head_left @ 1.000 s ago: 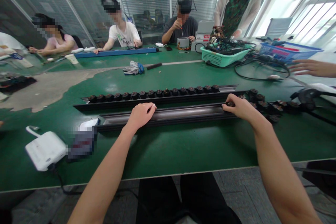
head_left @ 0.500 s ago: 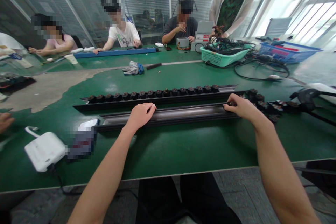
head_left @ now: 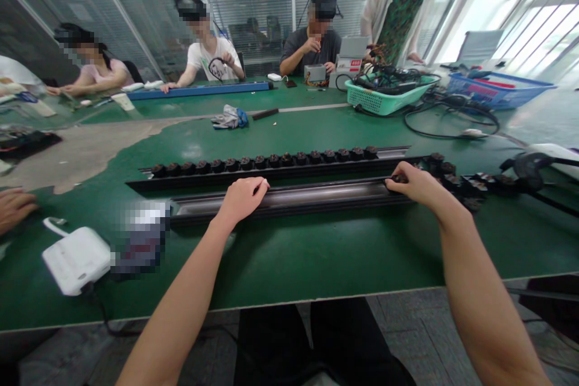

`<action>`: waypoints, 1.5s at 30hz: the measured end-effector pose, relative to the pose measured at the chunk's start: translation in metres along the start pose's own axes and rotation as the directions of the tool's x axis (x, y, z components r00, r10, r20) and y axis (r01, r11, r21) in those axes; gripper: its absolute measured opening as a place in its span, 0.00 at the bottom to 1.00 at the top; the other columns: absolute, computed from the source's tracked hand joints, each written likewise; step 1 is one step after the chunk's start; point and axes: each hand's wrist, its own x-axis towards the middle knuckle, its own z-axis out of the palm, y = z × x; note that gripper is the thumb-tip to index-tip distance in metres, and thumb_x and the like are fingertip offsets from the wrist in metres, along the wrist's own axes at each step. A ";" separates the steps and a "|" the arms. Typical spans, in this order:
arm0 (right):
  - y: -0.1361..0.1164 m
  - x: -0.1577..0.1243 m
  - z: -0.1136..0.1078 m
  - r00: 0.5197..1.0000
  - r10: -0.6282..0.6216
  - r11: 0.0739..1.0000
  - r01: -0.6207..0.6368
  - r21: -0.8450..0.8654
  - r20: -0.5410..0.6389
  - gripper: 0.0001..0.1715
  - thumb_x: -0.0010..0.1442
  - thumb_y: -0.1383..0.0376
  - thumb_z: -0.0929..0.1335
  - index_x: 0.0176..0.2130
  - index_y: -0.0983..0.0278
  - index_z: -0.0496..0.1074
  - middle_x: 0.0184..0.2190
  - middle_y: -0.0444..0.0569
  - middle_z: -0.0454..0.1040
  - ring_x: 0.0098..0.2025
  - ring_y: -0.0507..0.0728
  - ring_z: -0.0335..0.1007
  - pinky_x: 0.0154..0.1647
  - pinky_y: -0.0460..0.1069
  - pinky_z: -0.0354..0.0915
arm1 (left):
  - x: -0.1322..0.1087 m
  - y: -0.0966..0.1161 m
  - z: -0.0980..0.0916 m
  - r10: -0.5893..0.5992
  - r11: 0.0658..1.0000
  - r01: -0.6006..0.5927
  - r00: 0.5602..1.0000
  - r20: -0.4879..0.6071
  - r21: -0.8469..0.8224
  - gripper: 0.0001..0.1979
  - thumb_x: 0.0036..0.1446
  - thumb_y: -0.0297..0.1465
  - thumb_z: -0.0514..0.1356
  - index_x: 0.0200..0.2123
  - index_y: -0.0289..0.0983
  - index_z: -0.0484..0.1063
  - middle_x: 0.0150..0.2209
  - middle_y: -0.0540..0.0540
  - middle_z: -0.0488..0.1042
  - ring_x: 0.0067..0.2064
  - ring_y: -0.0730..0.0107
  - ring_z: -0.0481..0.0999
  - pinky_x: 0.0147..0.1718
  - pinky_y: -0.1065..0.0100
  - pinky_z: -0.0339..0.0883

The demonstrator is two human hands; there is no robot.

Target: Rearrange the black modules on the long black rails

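Note:
A long black metal channel (head_left: 316, 194) with a bare, shiny inside lies across the table in front of me. My left hand (head_left: 246, 196) is closed on it left of its middle, thumb and fingers at the far rim. Near the channel's right end, my right hand (head_left: 409, 181) pinches a small black socket module (head_left: 388, 184) that sits in the channel; the fingers partly hide it. Behind lies a second black channel (head_left: 253, 175), topped by a row of round black sockets (head_left: 273, 160). More linked socket modules (head_left: 452, 181) trail off to the right of my right hand.
A white adapter box (head_left: 79, 259) with a cable lies at left, near another person's hand (head_left: 17, 208). Farther back are a glove (head_left: 230, 117), a green basket of cables (head_left: 384, 99) and a blue basket (head_left: 502, 93). Several people work across the table.
My hands and the channel have stayed put. The other person's hand at the left edge reaches further in. Across the table, one person has lifted a dark loop of cable, and the standing person has straightened somewhat.

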 end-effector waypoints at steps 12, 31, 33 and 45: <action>0.007 0.001 -0.002 0.999 0.030 0.999 -0.030 -0.013 -0.027 0.16 0.51 0.50 0.68 0.33 0.58 0.64 0.25 0.46 0.73 0.29 0.58 0.69 0.31 0.51 0.60 | -0.001 -0.001 0.000 0.005 1.000 -0.005 1.000 -0.002 -0.002 0.19 0.67 0.38 0.48 0.38 0.42 0.79 0.43 0.45 0.82 0.45 0.58 0.80 0.45 0.63 0.69; 0.012 0.000 -0.008 0.996 0.079 0.997 -0.080 -0.009 -0.049 0.19 0.50 0.49 0.69 0.36 0.59 0.68 0.30 0.49 0.75 0.32 0.60 0.71 0.33 0.52 0.63 | 0.000 0.001 -0.002 -0.011 1.000 0.011 1.000 0.009 -0.002 0.19 0.66 0.38 0.48 0.38 0.41 0.78 0.43 0.45 0.82 0.46 0.58 0.80 0.47 0.63 0.69; 0.013 0.000 -0.008 0.995 0.084 0.996 -0.084 -0.005 -0.045 0.20 0.50 0.49 0.69 0.36 0.60 0.69 0.30 0.49 0.75 0.32 0.60 0.71 0.33 0.52 0.63 | 0.000 0.002 -0.002 -0.011 1.000 0.011 1.000 0.010 -0.007 0.19 0.66 0.38 0.48 0.38 0.41 0.78 0.43 0.45 0.82 0.46 0.58 0.80 0.48 0.62 0.69; 0.014 0.002 -0.007 0.993 0.110 0.994 -0.111 -0.019 -0.053 0.20 0.50 0.49 0.69 0.36 0.60 0.69 0.30 0.49 0.75 0.31 0.60 0.71 0.32 0.52 0.62 | 0.000 0.002 -0.002 -0.019 1.000 0.019 1.000 0.013 -0.011 0.19 0.66 0.38 0.48 0.38 0.42 0.78 0.44 0.45 0.82 0.47 0.58 0.80 0.48 0.62 0.69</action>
